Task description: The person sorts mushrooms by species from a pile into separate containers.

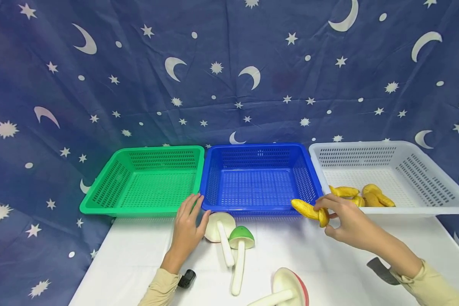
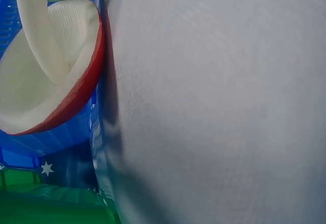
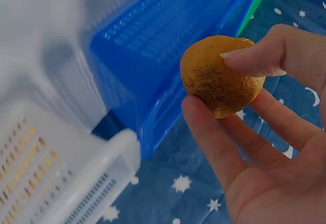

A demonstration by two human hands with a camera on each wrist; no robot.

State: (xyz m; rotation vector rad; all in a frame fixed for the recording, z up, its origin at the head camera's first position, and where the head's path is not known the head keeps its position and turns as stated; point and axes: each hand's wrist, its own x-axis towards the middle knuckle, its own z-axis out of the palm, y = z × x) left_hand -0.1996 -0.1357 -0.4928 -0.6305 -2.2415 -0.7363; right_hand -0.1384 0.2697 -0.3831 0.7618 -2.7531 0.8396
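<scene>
My right hand (image 1: 348,221) pinches a yellow, banana-like piece (image 1: 305,208) between thumb and fingers, in front of the blue basket's right corner. In the right wrist view the yellow piece (image 3: 219,76) shows a rounded end with dark smudges; its exact kind is unclear. My left hand (image 1: 186,229) has fairly straight fingers reaching to the front rims between the green and blue baskets, and holds nothing visible. Beside its thumb lies a toy mushroom (image 1: 214,225) with a pale underside, its red edge clear in the left wrist view (image 2: 84,91). A green-capped mushroom (image 1: 242,236) touches its stem.
Across the back stand a green basket (image 1: 141,211), a blue basket (image 1: 252,207) and a white basket (image 1: 413,210). Several yellow pieces (image 1: 372,197) lie inside the white one. Another red-edged mushroom (image 1: 290,282) lies at the front of the white-covered table (image 1: 329,272).
</scene>
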